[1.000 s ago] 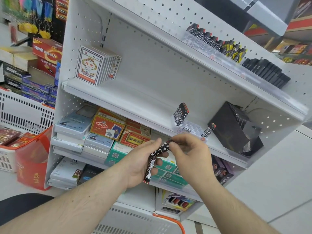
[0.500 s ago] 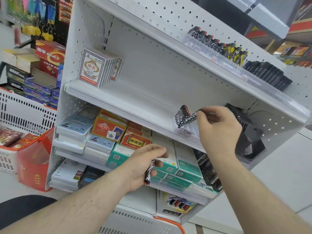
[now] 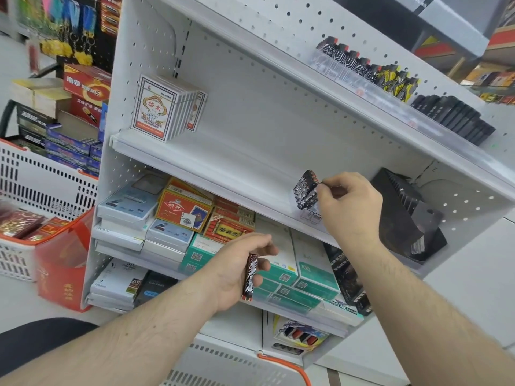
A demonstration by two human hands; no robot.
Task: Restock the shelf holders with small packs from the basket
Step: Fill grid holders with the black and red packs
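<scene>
Right hand (image 3: 349, 201): raised to the middle shelf, fingertips pinching one star-patterned pack against the row in the clear holder.
Star-patterned pack (image 3: 320, 184): mostly hidden by the fingers, touching the last pack of the row.
Clear holder (image 3: 309, 215): at the front edge of the middle shelf (image 3: 223, 165), holding a tight row of star-patterned packs (image 3: 305, 190); exact count cannot be told.
Left hand (image 3: 239, 271): lower, in front of the green boxes, curled round one upright pack.
Held pack (image 3: 250, 277): dark with red and white marks, well below the holder.
Black display box (image 3: 404, 215): one, just right of the right hand, tilted.
Card decks (image 3: 164, 107): one upright stack at the shelf's left end.
Green boxes (image 3: 295, 277): stacked on the shelf below.
Basket (image 3: 30, 190): white with orange trim, far left, well apart from both hands.
</scene>
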